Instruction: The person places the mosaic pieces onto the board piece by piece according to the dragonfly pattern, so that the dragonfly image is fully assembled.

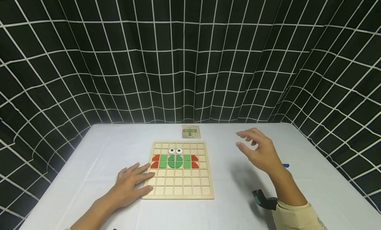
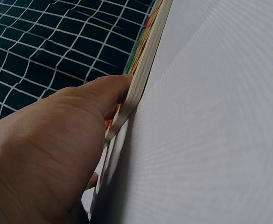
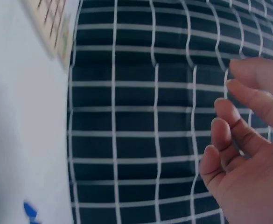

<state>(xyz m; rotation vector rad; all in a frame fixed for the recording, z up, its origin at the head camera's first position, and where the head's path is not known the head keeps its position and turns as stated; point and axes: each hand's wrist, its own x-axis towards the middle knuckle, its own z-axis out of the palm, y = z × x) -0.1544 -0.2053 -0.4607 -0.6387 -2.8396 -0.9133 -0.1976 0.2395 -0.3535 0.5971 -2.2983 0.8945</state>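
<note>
A square wooden grid board (image 1: 178, 181) lies on the white table, with green squares (image 1: 187, 161), a green circle (image 1: 175, 161), red quarter pieces (image 1: 194, 161) and two round eye pieces (image 1: 175, 151) set in its upper cells. My left hand (image 1: 129, 187) rests at the board's left edge, fingers spread, the fingertips on the rim; in the left wrist view the thumb (image 2: 110, 91) touches the board's edge. To the right of the board my right hand (image 1: 258, 150) is raised above the table, fingers loosely bent, thumb and fingertips apart with nothing between them.
Behind the board lies a small pattern card (image 1: 191, 132) with a similar figure. A blue piece (image 1: 285, 165) shows beside the right wrist, partly hidden by it. A dark curtain (image 1: 190, 58) with white grid lines surrounds the table (image 1: 232, 203).
</note>
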